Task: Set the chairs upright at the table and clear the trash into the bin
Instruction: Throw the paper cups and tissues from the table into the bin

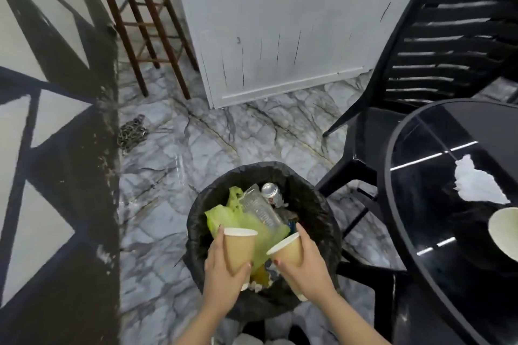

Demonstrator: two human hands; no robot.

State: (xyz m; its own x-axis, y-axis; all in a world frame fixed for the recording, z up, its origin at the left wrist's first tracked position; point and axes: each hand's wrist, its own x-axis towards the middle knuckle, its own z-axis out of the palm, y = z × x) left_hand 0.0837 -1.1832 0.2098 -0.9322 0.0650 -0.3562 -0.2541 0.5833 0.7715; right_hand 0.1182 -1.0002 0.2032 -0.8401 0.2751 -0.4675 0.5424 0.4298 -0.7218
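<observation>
Bin [196,232] round, lined with black bag, open, on marble floor just left of table; inside: green plastic bag [224,216], clear crushed bottle [259,209], silver can [271,193], some yellow scraps near the front rim; two tan paper cups with white rims held over bin mouth, left cup [239,251] nearly upright, right cup [288,256] tilted, mouth toward left; table [448,274] round, glossy black, at right; on it crumpled white paper [476,185] and a third cup [504,230] on its side at frame edge, white inside showing; black slatted plastic chair [437,64] upright, beside the table's far side
</observation>
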